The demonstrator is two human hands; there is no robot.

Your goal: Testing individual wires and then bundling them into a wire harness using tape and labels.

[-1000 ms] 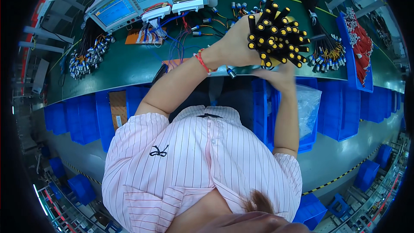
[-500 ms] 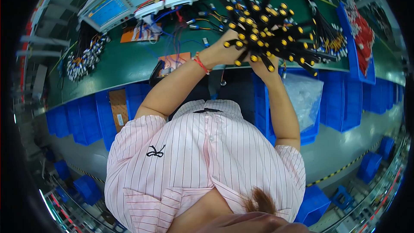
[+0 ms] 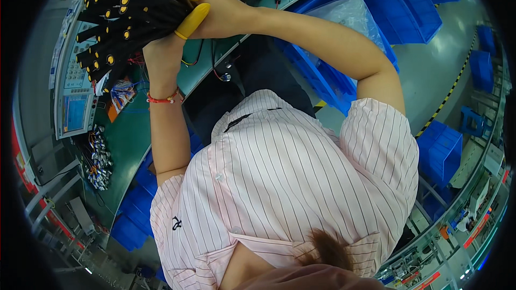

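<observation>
Blue bins (image 3: 400,8) are sitting around a green table (image 3: 124,153).
On the left of the frame, a pale machine (image 3: 79,70) is standing on the table, and its blue screen (image 3: 74,113) is glowing. An orange sheet (image 3: 113,113) is lying near it. Right of the top middle, a see-through bag (image 3: 346,21) is resting in a blue tub (image 3: 328,90). Some bins are standing at the upper right, others at the lower left. On the right, yellow-and-black striped tape (image 3: 456,83) is running along the gray floor (image 3: 424,72), near a blue stool (image 3: 472,123).
</observation>
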